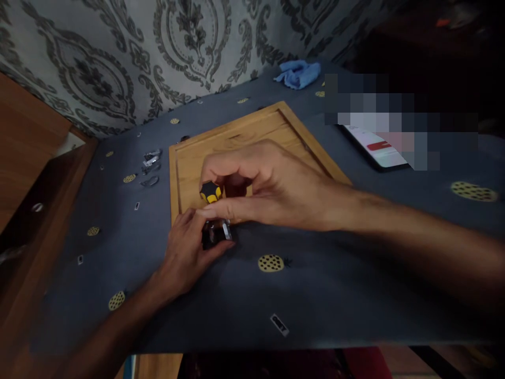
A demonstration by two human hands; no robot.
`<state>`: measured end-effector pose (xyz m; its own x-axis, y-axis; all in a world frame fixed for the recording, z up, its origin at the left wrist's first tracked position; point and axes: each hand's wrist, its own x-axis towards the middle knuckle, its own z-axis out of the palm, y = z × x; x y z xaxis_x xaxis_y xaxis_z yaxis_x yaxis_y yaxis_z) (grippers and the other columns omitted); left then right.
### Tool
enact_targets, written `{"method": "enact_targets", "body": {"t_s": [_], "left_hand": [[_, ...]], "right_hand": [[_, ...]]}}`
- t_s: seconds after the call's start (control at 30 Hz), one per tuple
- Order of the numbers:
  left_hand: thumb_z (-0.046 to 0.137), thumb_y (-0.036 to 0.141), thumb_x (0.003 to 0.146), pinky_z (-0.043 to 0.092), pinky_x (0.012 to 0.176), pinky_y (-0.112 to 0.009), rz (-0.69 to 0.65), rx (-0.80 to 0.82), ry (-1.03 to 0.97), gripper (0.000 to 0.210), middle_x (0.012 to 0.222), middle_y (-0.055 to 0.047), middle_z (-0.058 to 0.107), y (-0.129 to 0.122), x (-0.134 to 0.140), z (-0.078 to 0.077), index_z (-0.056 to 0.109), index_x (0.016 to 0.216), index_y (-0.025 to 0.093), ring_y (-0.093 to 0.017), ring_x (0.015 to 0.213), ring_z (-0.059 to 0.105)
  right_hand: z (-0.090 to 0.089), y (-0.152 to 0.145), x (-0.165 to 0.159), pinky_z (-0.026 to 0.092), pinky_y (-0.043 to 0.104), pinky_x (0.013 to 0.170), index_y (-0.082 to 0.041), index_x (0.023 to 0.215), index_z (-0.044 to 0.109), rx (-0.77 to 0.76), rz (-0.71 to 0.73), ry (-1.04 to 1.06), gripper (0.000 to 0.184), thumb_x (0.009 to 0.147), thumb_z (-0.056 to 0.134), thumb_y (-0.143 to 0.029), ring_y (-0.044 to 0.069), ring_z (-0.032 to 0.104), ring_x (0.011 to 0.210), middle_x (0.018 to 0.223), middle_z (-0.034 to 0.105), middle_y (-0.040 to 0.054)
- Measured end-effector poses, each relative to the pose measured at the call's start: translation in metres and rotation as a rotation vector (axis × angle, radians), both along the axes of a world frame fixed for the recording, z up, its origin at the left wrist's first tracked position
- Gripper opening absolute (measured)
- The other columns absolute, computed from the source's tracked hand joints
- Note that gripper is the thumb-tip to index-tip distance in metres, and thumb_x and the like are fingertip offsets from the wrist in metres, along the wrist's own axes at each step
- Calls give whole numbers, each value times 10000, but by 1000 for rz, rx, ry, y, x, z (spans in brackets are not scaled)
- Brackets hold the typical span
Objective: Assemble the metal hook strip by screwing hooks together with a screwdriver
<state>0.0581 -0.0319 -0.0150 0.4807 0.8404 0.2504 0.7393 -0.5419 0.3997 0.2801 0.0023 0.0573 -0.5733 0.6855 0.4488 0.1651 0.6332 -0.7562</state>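
Note:
My right hand (272, 184) is closed around the black and yellow handle of a screwdriver (211, 191), which points downward. Its shaft and tip are hidden behind my fingers. Just below it, my left hand (189, 247) grips a shiny metal band that looks like a hose clamp (226, 230), between the thumb and fingers. Part of the band lies in dark shadow and behind my fingers. The two hands meet at the near left corner of a wooden board (290, 113), and the right hand hides much of that board.
Several loose metal clamps (150, 160) lie on the blue pineapple-print tablecloth (315, 295), left of the board. A blue cloth (299, 73) is crumpled near the patterned wall. On the right rests a phone (384, 150), partly covered by blurred blocks. Wooden furniture (31, 152) borders the left side.

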Motion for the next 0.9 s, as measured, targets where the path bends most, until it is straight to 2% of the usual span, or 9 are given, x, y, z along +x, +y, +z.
{"method": "enact_targets", "body": {"t_s": [0.07, 0.13, 0.23, 0.37, 0.57, 0.7, 0.9], "left_hand": [[784, 421, 858, 511, 800, -389, 2, 11, -2, 357, 1006, -48, 683, 0, -1, -1, 604, 1098, 228, -268, 931, 648], [783, 416, 860, 512, 800, -389, -5, 7, -13, 355, 1031, -51, 684, 0, 0, -1, 598, 1103, 233, -268, 938, 646], [787, 390, 859, 509, 804, -391, -14, -25, -23, 324, 1028, -42, 689, 0, 0, 2, 596, 1074, 242, -267, 946, 645], [798, 342, 851, 506, 842, -410, -18, -78, -28, 343, 1070, -34, 704, 0, 1, 5, 600, 1117, 252, -265, 973, 650], [803, 346, 843, 506, 831, -405, -11, -49, -14, 335, 1033, -33, 703, 0, 2, 5, 601, 1087, 239, -264, 962, 648], [792, 346, 854, 507, 849, -417, -27, -54, -14, 333, 1044, -38, 703, 0, 3, 5, 593, 1098, 238, -269, 977, 648], [799, 335, 847, 512, 850, -412, -22, -40, -15, 328, 1052, -35, 706, 1, 2, 4, 591, 1086, 250, -270, 988, 657]], "right_hand": [[-4, -3, -4, 342, 221, 581, -197, 720, 436, 82, -134, 3, 349, 910, 714, -287, 49, 419, 613, 677, 458, -99], [-6, -7, -7, 337, 242, 588, -210, 717, 402, 148, -235, -8, 391, 895, 737, -305, 61, 405, 607, 671, 452, -95], [-3, -11, -7, 345, 251, 602, -215, 742, 418, 209, -306, 19, 348, 939, 677, -340, 71, 413, 604, 664, 450, -87], [3, -10, -4, 327, 244, 592, -221, 717, 374, 269, -413, 49, 413, 927, 685, -394, 74, 392, 618, 669, 414, -77], [-1, -7, -5, 321, 257, 607, -217, 747, 413, 231, -283, -25, 345, 930, 687, -319, 74, 394, 596, 656, 435, -88], [-2, -7, -6, 334, 253, 626, -212, 745, 423, 203, -292, -73, 343, 925, 705, -287, 70, 406, 611, 674, 444, -92], [-3, -7, -6, 350, 248, 629, -206, 765, 449, 235, -300, -100, 316, 952, 669, -336, 73, 423, 632, 707, 481, -81]]}}
